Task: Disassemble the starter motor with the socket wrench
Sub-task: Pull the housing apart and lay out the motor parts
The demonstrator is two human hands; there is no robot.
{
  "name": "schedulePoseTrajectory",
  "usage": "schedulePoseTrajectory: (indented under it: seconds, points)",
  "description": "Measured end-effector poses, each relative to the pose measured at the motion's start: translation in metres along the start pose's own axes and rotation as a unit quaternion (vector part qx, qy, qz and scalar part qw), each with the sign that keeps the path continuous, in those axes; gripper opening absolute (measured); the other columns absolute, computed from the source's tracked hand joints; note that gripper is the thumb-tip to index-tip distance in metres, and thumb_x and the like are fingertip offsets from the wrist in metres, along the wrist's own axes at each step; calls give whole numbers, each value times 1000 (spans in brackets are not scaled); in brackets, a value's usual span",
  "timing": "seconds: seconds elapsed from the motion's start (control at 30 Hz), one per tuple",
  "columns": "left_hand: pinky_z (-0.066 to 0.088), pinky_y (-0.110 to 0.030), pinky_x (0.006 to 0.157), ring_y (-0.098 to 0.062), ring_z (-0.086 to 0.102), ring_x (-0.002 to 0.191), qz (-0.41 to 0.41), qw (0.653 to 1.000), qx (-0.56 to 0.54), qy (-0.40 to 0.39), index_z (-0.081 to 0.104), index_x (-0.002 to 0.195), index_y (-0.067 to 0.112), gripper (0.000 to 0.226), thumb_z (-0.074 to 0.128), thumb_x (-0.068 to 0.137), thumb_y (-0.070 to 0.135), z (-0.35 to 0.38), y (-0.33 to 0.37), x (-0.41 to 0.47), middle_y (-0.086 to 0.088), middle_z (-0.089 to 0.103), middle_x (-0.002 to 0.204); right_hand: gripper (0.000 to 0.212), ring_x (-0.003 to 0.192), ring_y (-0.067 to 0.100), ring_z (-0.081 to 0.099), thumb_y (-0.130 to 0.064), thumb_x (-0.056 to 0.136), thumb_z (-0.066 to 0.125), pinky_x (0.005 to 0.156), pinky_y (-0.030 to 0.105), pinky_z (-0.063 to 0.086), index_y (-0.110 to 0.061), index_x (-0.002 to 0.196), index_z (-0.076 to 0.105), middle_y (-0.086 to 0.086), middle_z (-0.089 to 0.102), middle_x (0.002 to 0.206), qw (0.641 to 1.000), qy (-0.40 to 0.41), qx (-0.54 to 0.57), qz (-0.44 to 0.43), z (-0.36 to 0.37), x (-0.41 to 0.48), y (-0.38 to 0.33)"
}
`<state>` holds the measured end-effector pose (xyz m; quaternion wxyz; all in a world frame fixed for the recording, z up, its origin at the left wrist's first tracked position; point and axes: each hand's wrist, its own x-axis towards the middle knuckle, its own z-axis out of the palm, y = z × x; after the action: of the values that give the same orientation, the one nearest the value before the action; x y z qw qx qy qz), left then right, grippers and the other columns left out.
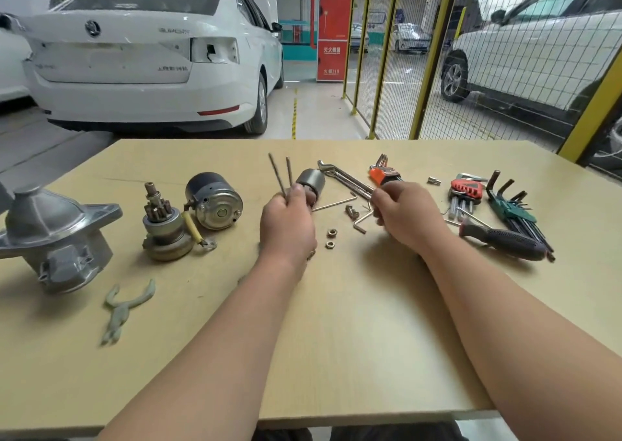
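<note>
The starter motor lies in parts on the wooden table [336, 356]: an aluminium nose housing [54, 238] at the left, a pinion drive gear [163, 230], a solenoid [215, 200] with a yellow lead, and a small steel cylinder [311, 180]. My left hand [289, 220] pinches two long through bolts [281, 173] that point up and away, just in front of the cylinder. My right hand [402, 213] grips the handle end of the chrome socket wrench [343, 176], whose shaft runs back to the left.
Two nuts [331, 238], a short bolt [351, 211] and loose hex keys [361, 220] lie between my hands. An orange hex key set [382, 173], a red set [464, 188], a green set [515, 205] and a black-handled screwdriver [505, 240] sit at the right. A grey fork lever [123, 309] lies front left.
</note>
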<state>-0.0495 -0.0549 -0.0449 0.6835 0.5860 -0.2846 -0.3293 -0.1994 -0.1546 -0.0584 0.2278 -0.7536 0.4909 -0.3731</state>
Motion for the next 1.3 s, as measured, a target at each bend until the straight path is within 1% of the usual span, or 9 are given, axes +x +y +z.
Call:
schedulePoseTrajectory:
  seconds: [0.1,0.2,0.43,0.67,0.73,0.87,0.93,1.1,1.3]
  points:
    - [33,-27,53,-15,37,44,13,998,55,-26,61,66,24,28,50,82,44,-3,-4,-2,13,44,48,19,76,26,54,-29,91,48,61,32,40,-19,83,62,1,59,76,972,-23,-229,-43,-1,5,8]
    - [36,-28,56,-15,38,49,17,997,68,-35,61,71,23,26,53,81,46,-6,-4,-3,13,46,51,16,77,23,54,-35,88,49,62,31,43,-24,85,60,-2,60,80,963,-44,-260,-53,6,8,4]
    - [28,-15,37,-13,35,48,-30,998,30,-37,58,79,20,18,56,86,37,-11,-4,-1,4,44,64,32,74,25,53,-48,88,50,60,31,41,-17,86,59,3,59,83,937,-88,-338,-25,29,26,-13]
    - [26,-22,44,-13,30,43,-14,999,26,-40,58,77,20,17,57,85,35,-13,-8,3,7,37,54,17,72,28,50,-25,91,50,60,29,39,-11,82,55,11,61,91,920,-127,-369,-37,50,29,-25]
    - [25,-17,39,-11,29,40,-24,999,12,-45,56,76,20,15,57,86,31,-12,-6,4,6,37,56,18,73,29,52,-23,90,50,59,30,39,-9,83,59,12,62,88,937,-106,-330,-50,46,20,-30]
    - [23,-15,32,-8,27,36,-65,993,-58,-80,54,85,14,15,54,91,28,-10,0,0,1,42,66,15,61,17,62,-23,86,56,50,26,45,-21,72,61,-3,64,64,994,-38,-38,-98,34,-5,-59]
    - [21,-16,32,-7,26,34,-88,988,-84,-94,52,96,11,17,49,94,28,-9,1,-2,-2,45,68,15,54,9,60,-23,85,57,45,20,41,-28,71,61,-7,64,61,993,-51,42,-98,37,-20,-75]
    - [19,-13,32,-6,27,30,-122,979,-134,-93,52,88,11,18,42,98,22,-9,1,-4,3,43,43,17,42,0,51,-26,89,61,41,15,36,-25,74,68,-14,59,47,964,-62,255,40,48,-36,-82]
    - [20,-12,30,-5,24,31,-180,960,-174,-129,54,87,16,20,46,97,31,-10,0,-2,6,38,47,12,66,10,63,-25,87,64,69,32,54,-19,88,75,-4,71,74,963,-11,267,28,53,-38,-85]
